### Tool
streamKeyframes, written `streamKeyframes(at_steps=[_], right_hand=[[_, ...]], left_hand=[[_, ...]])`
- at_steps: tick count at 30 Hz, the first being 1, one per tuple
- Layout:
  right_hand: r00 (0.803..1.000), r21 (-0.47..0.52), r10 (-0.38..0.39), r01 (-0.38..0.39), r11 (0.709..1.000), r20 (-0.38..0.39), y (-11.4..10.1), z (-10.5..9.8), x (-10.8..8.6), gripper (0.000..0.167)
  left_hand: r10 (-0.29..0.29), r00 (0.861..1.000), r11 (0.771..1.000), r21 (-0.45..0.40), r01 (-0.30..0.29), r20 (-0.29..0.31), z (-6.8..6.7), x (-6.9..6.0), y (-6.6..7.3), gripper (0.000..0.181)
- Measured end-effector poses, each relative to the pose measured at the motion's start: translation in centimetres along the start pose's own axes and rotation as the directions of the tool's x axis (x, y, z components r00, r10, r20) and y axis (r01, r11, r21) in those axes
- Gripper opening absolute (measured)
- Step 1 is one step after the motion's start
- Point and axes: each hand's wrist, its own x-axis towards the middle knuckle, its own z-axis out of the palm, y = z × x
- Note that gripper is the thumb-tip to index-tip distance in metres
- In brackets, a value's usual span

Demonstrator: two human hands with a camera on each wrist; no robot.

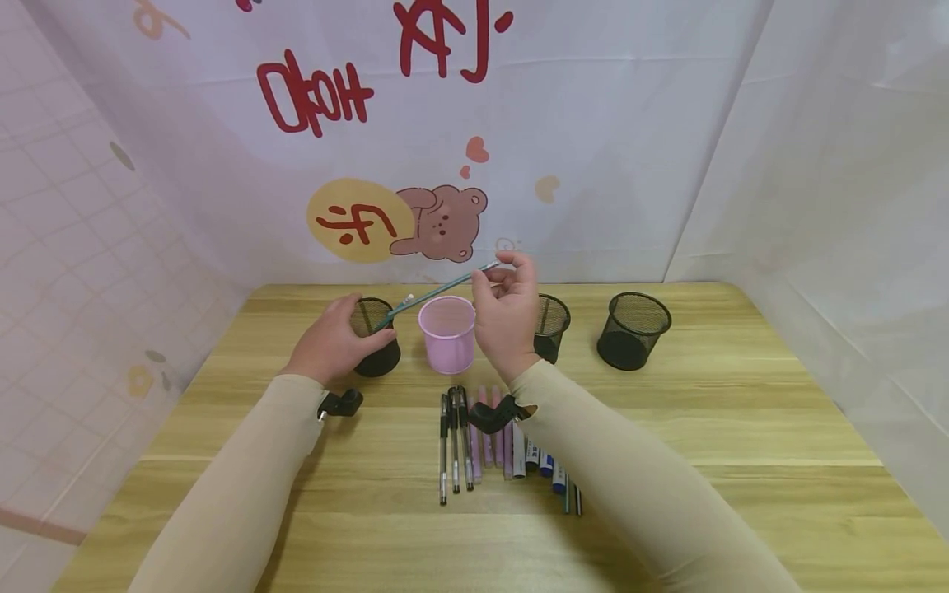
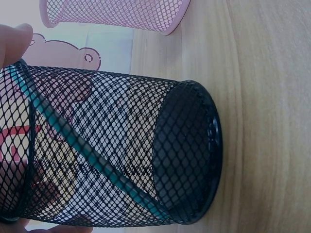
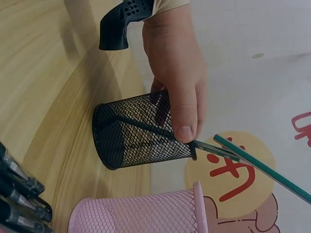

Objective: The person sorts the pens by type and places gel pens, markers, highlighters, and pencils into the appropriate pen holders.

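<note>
At the far left of the row, my left hand (image 1: 326, 342) grips a black mesh pen cup (image 1: 378, 360) around its upper part, with the thumb at the rim. Inside that cup leans a green pencil (image 2: 97, 158), its upper end sticking out past the rim. My right hand (image 1: 510, 317) is raised above the pink mesh cup (image 1: 450, 350) and pinches a second green pencil (image 3: 272, 174) near one end. This pencil slants down to the left, its lower end close to the upright one at the black cup's mouth.
Two more black mesh cups (image 1: 552, 325) (image 1: 633, 333) stand to the right, one partly behind my right hand. In front lie black-capped pens (image 1: 455, 445), pink and purple pens (image 1: 498, 436), markers (image 1: 546, 464) and further pencils (image 1: 567, 498), partly under my right forearm.
</note>
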Motion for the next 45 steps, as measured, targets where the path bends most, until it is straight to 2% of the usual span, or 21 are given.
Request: streamKeyframes(at_steps=[9,22,34,45], right_hand=[[1.0,-0.074,0.009,-0.007,0.997,0.026,0.4,0.9,-0.2,0.029],[0.998,-0.111,0.038,-0.032,0.993,0.057,0.7,1.8,-0.7,0.027],[0.993,-0.235,0.033,-0.006,0.972,0.111,0.8,2.3,-1.1,0.024],[0.983,-0.248,0.025,0.021,0.969,0.181,1.0,2.8,-1.3,0.018]], left_hand=[[0.003,1.0,1.0,-0.001,-0.003,-0.003,0.0,0.0,-0.1,0.117],[0.002,1.0,1.0,-0.006,-0.002,-0.007,-0.1,-0.1,0.2,0.115],[0.006,1.0,1.0,-0.005,-0.006,0.0,-0.1,-0.1,0.1,0.116],[-0.002,1.0,1.0,-0.018,0.002,-0.002,0.0,0.0,0.2,0.118]])
